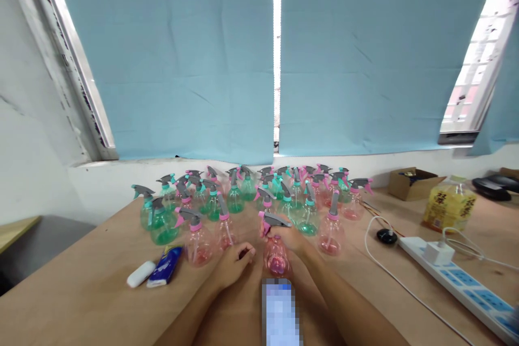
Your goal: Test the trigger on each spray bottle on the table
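A pink spray bottle (277, 259) with a grey and pink trigger head stands upright on the table in front of me. My right hand (286, 235) is wrapped round its neck, just below the head. To the left of that bottle my left hand (237, 262) rests by the tabletop, fingers loosely curled, with nothing visible in them. A phone (281, 311), its screen blurred out, lies just nearer to me than the held bottle. Two more pink spray bottles (198, 243) stand beyond my left hand, and another pink one (330, 232) is right of my right hand.
Many green and pink spray bottles (235, 200) crowd the back of the table (101, 286). Left lie a blue packet (165, 266) and a white case (140, 274). Rightward are a power strip (458, 281), cables, a black mouse (386, 236), a yellow-labelled jug (448, 205) and a cardboard box (413, 186).
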### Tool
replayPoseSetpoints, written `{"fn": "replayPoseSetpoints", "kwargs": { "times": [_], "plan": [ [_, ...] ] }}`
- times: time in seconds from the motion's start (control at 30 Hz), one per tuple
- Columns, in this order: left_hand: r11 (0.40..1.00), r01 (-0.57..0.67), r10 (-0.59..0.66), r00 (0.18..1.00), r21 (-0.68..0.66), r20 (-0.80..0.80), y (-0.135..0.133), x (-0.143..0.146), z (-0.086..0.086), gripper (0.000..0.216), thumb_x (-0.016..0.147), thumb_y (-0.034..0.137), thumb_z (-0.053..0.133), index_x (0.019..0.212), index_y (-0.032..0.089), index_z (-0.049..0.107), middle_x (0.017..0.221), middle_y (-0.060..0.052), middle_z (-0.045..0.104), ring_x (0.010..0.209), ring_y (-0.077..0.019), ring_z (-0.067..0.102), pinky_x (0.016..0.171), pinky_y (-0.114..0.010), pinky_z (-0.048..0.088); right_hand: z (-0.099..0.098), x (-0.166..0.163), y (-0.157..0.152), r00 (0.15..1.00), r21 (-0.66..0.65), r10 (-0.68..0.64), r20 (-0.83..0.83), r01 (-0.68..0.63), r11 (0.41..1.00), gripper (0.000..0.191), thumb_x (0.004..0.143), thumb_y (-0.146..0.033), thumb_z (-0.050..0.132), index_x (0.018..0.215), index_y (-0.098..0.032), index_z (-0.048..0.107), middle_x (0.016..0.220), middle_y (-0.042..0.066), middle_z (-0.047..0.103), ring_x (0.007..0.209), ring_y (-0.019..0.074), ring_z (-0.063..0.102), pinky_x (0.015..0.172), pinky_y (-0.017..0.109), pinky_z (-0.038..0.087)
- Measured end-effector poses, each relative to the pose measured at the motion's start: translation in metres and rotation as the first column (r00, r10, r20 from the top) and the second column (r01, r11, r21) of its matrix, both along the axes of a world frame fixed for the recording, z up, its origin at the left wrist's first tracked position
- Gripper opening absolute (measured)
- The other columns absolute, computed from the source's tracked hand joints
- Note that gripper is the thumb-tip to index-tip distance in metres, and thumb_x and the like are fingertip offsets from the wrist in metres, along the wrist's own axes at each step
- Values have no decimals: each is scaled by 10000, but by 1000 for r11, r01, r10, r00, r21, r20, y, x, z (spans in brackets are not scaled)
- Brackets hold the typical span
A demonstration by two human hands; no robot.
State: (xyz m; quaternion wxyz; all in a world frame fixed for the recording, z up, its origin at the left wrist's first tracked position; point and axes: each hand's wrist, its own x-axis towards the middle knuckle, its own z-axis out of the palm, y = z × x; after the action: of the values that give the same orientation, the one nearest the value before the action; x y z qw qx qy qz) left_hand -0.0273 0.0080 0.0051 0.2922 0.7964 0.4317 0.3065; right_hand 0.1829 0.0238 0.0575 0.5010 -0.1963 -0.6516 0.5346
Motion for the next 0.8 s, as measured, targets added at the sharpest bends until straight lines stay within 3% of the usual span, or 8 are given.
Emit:
{"fn": "replayPoseSetpoints", "kwargs": {
  "times": [0.27,0.53,0.6,0.7,0.8],
  "plan": [
    [1000,0,0,1000,23,-20,1,-1,-4,334,961,401,429,772,180,594,755,3,639,762,-169,592,700,-245,419,-5,4,2,999,28,-8,32,7,1000,299,644,-138,527,855,-195,732,622,-16,601,597,143,578,585,244,393],
    [1000,12,-12,1000,18,-21,-2,-1,1,342,957,418,432,806,175,618,795,-13,665,783,-179,599,716,-252,427,-12,0,8,1000,-20,-10,10,10,1000,132,626,-165,525,653,-186,652,640,11,626,579,146,566,543,249,386],
    [1000,12,-12,1000,16,-26,-3,-1,1,341,961,406,426,794,174,612,778,-8,656,771,-174,598,707,-248,422,-15,-1,10,1000,-7,-24,11,24,1000,129,646,-167,533,684,-188,654,642,7,617,580,146,563,547,254,391],
    [1000,4,-3,1000,20,-27,-2,-1,0,316,957,376,433,788,175,609,777,-2,655,765,-168,598,709,-246,420,-24,-5,11,987,54,-159,-1,158,986,188,711,-172,561,860,-206,671,656,-12,596,618,151,553,607,274,424],
    [1000,1,-1,1000,21,-16,-1,-1,-2,265,941,334,457,815,174,625,796,-3,667,782,-169,608,723,-246,422,-34,-10,9,946,130,-320,-58,325,937,241,788,-198,566,1022,-228,616,729,-15,587,671,156,537,666,291,439]
  ]
}}
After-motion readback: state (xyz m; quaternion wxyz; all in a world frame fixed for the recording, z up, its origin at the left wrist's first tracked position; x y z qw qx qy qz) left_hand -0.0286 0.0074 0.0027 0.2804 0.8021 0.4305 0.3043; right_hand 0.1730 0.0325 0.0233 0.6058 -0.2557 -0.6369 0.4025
